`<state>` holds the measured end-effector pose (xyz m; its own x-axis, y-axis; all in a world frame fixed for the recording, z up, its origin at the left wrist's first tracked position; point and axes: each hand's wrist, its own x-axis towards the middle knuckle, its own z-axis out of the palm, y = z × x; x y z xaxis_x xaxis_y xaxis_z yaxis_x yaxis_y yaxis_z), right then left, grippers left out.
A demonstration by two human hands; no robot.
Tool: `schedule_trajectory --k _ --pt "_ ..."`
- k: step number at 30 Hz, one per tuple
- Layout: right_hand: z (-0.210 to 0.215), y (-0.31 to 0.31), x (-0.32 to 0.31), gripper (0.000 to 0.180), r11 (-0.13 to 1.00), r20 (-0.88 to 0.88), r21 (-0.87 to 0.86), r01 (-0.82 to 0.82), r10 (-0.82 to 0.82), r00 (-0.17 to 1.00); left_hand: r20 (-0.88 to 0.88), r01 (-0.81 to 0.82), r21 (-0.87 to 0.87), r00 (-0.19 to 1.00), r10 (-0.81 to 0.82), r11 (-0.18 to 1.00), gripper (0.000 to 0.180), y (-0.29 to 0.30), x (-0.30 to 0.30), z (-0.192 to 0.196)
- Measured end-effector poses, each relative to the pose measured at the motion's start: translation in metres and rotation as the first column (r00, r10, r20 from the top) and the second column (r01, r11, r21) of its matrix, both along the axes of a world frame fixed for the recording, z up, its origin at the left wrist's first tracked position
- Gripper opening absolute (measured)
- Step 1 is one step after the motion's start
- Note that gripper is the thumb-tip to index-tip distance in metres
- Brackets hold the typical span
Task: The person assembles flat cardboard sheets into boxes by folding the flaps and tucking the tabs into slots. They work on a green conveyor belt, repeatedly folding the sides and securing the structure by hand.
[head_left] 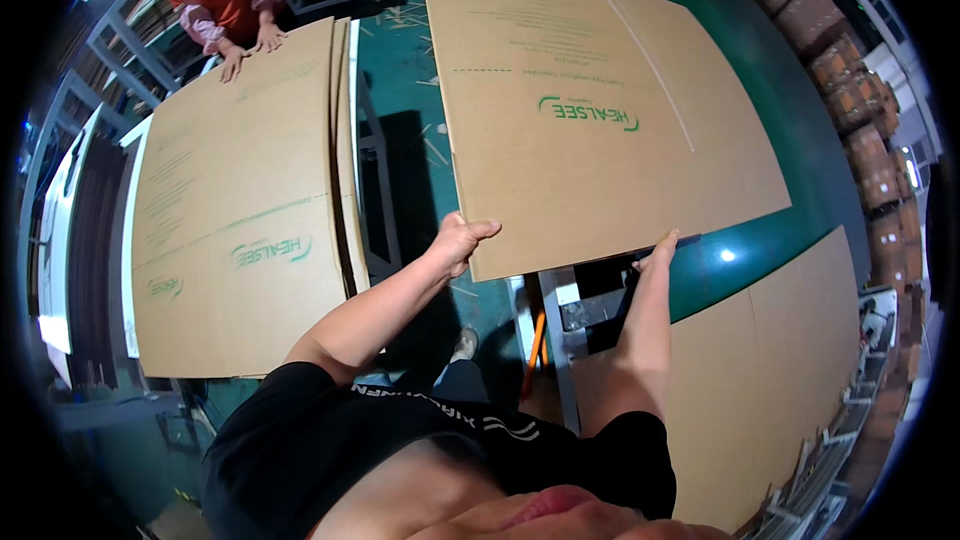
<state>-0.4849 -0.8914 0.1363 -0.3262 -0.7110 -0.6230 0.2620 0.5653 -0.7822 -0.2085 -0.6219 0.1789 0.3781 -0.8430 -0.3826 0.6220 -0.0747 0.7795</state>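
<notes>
Both hands' fingers [655, 252] grasping cardboard sheet [590, 100]; fingertips hidden beneath; top edge cut off

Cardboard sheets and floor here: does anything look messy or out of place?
Pale scraps lie scattered on the green floor between the stack and the held sheet. The sheets themselves look flat and undamaged.

Flat cardboard sheet [590, 110] ahead, cardboard stack [235, 230] at left, boxes [850, 90] far right
</notes>
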Motion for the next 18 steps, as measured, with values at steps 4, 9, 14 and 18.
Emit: schedule_trajectory --k 4,9,14,18 --pt "-0.020 -0.017 -0.022 0.044 0.983 0.494 -0.182 -0.027 0.115 0.862 -0.070 -0.007 0.000 0.998 0.007 1.000 0.041 0.031 0.033 0.038" --pt "0.014 0.016 0.006 0.037 0.932 0.538 -0.344 -0.116 0.297 0.789 0.064 -0.036 0.069 0.997 0.032 0.997 0.044 0.102 0.086 0.094" --pt "0.076 0.142 0.052 0.044 0.879 0.512 -0.418 -0.231 0.437 0.739 0.256 -0.247 0.118 0.944 0.211 0.962 0.053 0.235 0.139 0.148" --pt "0.094 0.280 0.095 0.047 0.852 0.561 -0.402 -0.335 0.519 0.645 0.344 -0.290 0.072 0.905 0.250 0.954 0.065 0.386 0.193 0.131"
